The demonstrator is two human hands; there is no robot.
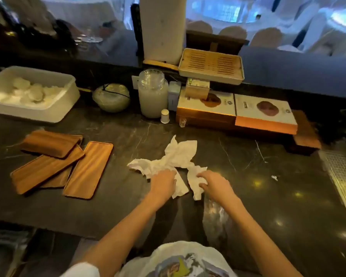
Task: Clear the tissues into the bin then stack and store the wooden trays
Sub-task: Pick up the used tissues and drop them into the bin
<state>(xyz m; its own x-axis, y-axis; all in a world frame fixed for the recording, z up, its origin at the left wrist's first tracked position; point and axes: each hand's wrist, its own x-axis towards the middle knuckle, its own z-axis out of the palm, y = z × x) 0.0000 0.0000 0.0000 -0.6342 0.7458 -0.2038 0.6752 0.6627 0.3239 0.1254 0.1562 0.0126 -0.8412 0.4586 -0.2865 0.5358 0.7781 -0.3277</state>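
We see the crumpled white tissues (pixel 174 156) spread out at the centre of the frame on the dark marble counter (pixel 268 196). Our left hand (pixel 163 181) lies palm down on the lower left part of the tissues, its fingers curled into the paper and gathering it. Our right hand (pixel 213 183) is just beside it to the right, with thumb and fingers pinched on a separate crumpled piece (pixel 195 180) at the tissues' lower right edge. A tiny white scrap (pixel 274 177) lies apart to the right.

The wooden trays (pixel 54 162) are at the left of the frame, loosely overlapping one another, not squared up; the top one sits tilted across the others. In the upper left stands a white plastic tub (pixel 48 110) holding white rolled items. Behind the tissues, at upper centre, are a glass jar (pixel 153 94), a paper towel roll (pixel 162 29) and a slatted bamboo tray (pixel 211 65) resting on printed boxes (pixel 236 110).
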